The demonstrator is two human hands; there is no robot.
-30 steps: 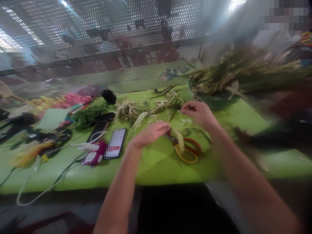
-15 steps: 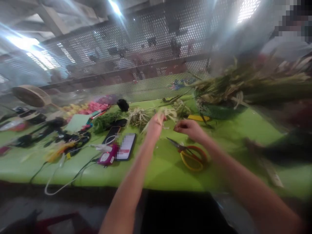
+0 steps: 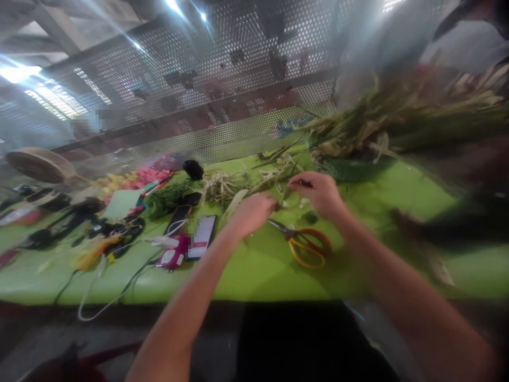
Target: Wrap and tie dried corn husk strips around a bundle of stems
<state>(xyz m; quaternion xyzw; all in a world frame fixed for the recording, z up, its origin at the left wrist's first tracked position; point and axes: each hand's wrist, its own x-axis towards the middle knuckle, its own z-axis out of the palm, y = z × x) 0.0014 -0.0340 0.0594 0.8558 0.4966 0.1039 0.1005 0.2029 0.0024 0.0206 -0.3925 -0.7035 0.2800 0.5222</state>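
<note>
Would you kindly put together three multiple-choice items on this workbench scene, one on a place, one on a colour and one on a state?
1. Where do the scissors lie?
A. On the green table, just below the two hands
B. On the lit phone
C. In the leaf bundle at the right

2. What colour are the scissors' handles?
A. Blue and white
B. Yellow and orange-red
C. Black

3. In what state is the phone beside the pink device?
A. Face down
B. Screen dark
C. Screen lit

Answers:
1 A: they rest flat on the tabletop, below the left hand and right hand.
2 B: one loop is yellow, the other orange-red.
3 C: its screen glows white with a red band.
</note>
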